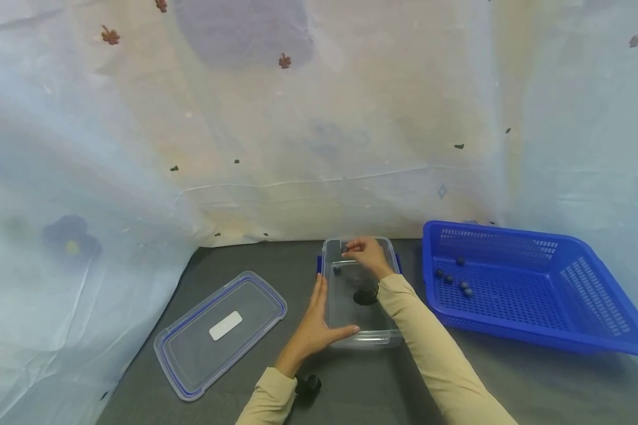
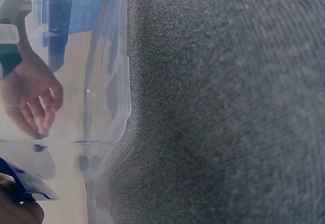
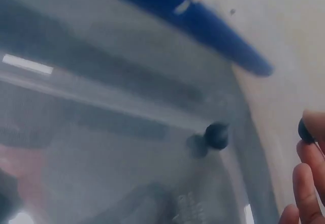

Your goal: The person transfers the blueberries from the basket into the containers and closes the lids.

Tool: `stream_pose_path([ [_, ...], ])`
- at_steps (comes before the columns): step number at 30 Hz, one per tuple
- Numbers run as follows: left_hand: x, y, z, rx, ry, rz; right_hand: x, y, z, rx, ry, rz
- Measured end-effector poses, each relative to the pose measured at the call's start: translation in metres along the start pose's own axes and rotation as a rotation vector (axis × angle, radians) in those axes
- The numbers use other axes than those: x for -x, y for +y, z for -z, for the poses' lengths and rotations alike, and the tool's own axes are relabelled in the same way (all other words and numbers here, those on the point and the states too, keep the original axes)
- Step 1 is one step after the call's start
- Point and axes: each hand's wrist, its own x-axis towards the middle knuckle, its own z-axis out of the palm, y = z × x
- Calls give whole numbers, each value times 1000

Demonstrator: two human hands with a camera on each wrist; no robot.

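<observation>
A clear plastic container (image 1: 345, 319) with blue side latches stands in front of me. My left hand (image 1: 315, 326) rests against its left side, fingers straight, thumb across the near rim. Over the container's far end, my right hand (image 1: 369, 255) pinches a small dark ball (image 3: 305, 131) between thumb and fingertips. Another dark ball (image 1: 337, 271) lies inside near the far left, and the right wrist view shows this ball (image 3: 217, 136) beside its reflection. Seen through the clear wall in the left wrist view, the right hand (image 2: 35, 97) points its fingertips down.
Right of the container sits a blue perforated basket (image 1: 510, 330) with several dark balls (image 1: 464, 285) at its left end. A clear lid (image 1: 191, 348) with a blue seal and white label lies on the grey table (image 1: 345, 389) at left. A patterned curtain (image 1: 351, 136) hangs behind.
</observation>
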Motion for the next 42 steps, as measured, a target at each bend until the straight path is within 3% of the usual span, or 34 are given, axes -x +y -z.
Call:
stream_pose_path([
  [7, 0, 0, -1, 1, 9, -7, -3, 12, -8, 92, 49, -59],
  [14, 1, -1, -2, -3, 4, -11, 1, 18, -10, 132, 20, -84],
  [28, 1, -3, -4, 13, 16, -3, 1, 31, -12, 227, 8, -50],
  [34, 0, -3, -5, 15, 18, -2, 2, 29, -11, 202, -1, -69],
  [42, 0, -4, -4, 6, 23, -9, -2, 20, -9, 55, 10, -85],
])
